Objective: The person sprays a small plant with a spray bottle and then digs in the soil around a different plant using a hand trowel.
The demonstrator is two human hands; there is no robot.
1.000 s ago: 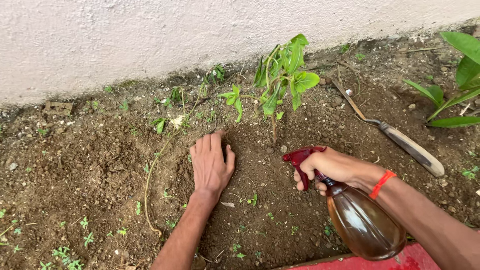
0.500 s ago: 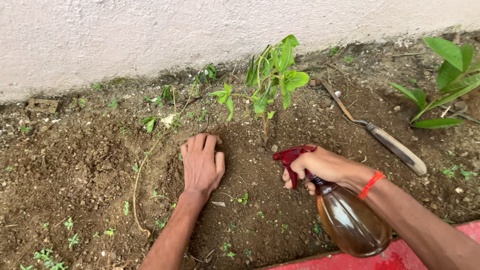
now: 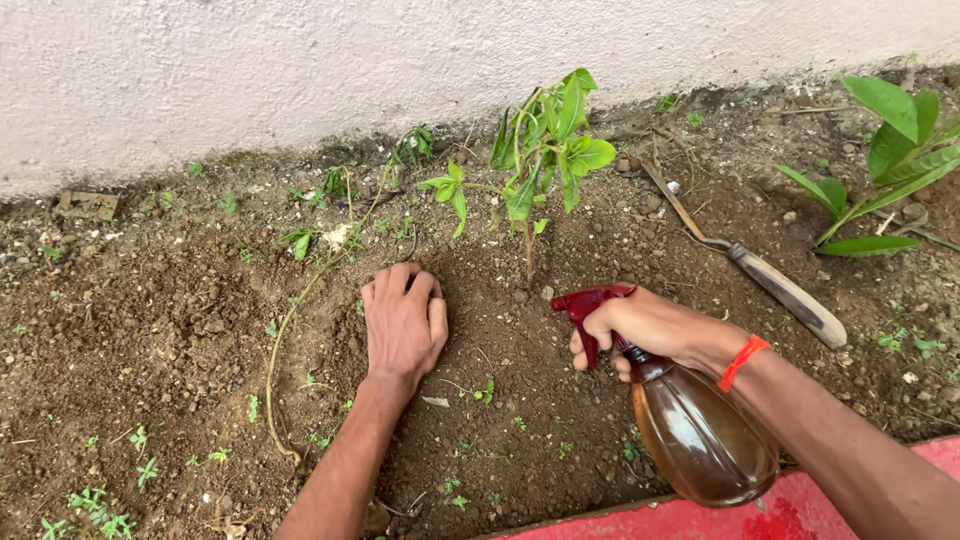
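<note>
Left hand (image 3: 404, 320) flat on soil (image 3: 180, 330), fingers now curled; right hand (image 3: 650, 325) still clenched around spray bottle (image 3: 700, 435).

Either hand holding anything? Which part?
Right hand holds the brown spray bottle at its neck, fingers on the red trigger head. Left hand holds nothing, flat on soil.
</note>
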